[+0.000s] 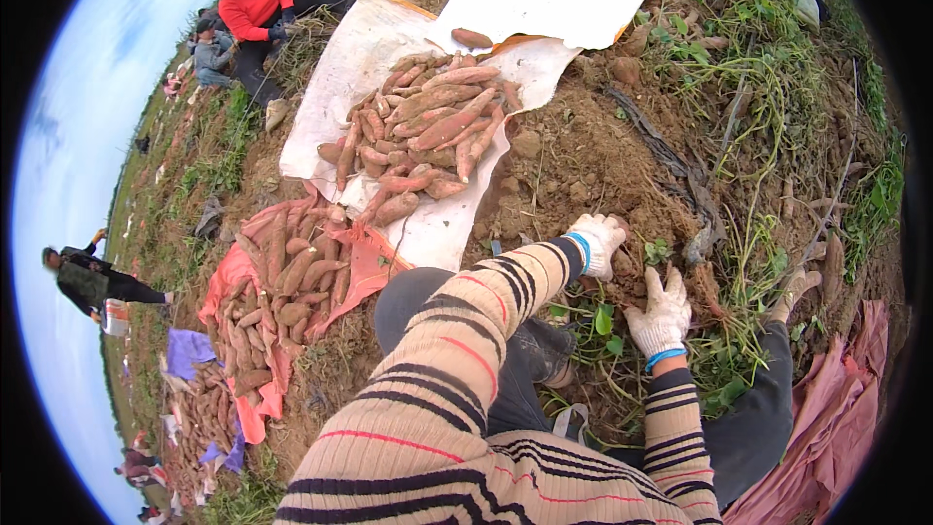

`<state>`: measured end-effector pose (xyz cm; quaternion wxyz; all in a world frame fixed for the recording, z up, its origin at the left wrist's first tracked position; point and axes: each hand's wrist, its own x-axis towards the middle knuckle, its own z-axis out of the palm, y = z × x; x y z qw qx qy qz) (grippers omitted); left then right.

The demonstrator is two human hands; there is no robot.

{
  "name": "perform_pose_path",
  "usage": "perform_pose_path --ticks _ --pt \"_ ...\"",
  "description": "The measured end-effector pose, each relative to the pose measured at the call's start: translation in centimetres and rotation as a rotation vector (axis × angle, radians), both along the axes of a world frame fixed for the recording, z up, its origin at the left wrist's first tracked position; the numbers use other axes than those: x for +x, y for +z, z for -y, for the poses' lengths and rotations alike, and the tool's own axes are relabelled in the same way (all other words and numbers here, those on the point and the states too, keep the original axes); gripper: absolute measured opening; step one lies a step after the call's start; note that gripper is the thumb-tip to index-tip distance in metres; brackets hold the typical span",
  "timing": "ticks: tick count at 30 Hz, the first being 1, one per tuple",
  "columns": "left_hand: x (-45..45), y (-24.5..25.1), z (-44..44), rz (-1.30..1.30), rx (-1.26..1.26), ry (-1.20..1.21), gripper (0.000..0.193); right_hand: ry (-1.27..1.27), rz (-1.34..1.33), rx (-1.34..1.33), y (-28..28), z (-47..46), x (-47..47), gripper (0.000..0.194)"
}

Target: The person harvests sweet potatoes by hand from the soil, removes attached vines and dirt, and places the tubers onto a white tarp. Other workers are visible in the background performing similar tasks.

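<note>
My left hand (pixel 599 244), in a white knitted glove with a blue cuff, is bent down onto the loose soil. Its fingers curl against clods and a reddish root; whether it grips the root is hidden. Beside it, to the right, my right hand (pixel 662 312) in a like glove lies with fingers spread at the dug soil and sweet potato vines (pixel 609 321). Between and beyond the hands are a small leafy sprout (pixel 658 251) and a strip of torn dark plastic film (pixel 667 153). Sweet potatoes (pixel 444 117) are heaped on a white woven sack (pixel 313 131) ahead.
A second heap of sweet potatoes (pixel 291 270) rests on a red cloth (pixel 368 262) at left, with more beyond on purple sheeting (pixel 188 351). A pink cloth (pixel 824 415) lies at lower right. A person in red (pixel 251 7) sits at upper left; others are farther off.
</note>
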<state>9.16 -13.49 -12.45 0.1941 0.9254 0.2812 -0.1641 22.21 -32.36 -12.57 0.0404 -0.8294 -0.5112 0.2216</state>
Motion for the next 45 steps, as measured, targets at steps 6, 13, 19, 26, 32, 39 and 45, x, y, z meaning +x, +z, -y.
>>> perform_pose_path --ticks 6,13,19,26,32,39,45 --pt "-1.4 1.1 2.2 -0.031 -0.136 0.053 0.060 -0.030 0.055 0.134 -2.4 0.8 -1.1 0.086" --pt "-2.6 0.8 7.0 0.277 -1.027 0.722 0.055 -0.022 0.104 0.210 -5.4 0.5 -0.5 0.072" --pt "-1.2 0.3 8.5 0.357 -1.306 0.775 0.037 -0.002 0.096 0.246 -4.5 1.2 -0.3 0.050" --pt "-2.5 3.1 5.8 0.065 -1.142 0.505 0.028 0.038 0.063 0.200 -3.8 0.8 -1.6 0.041" --pt "-1.3 3.8 5.5 -0.250 -0.781 0.085 0.025 0.037 0.086 0.174 -3.6 -0.6 -1.9 0.037" --pt "-3.1 5.1 -1.3 -0.444 -0.091 0.283 0.039 -0.005 0.044 0.183 -3.0 -0.5 -1.6 0.038" --pt "-9.3 7.4 -11.4 -0.201 0.763 0.522 0.043 -0.017 -0.016 0.278 -4.5 -0.1 -1.0 0.035"
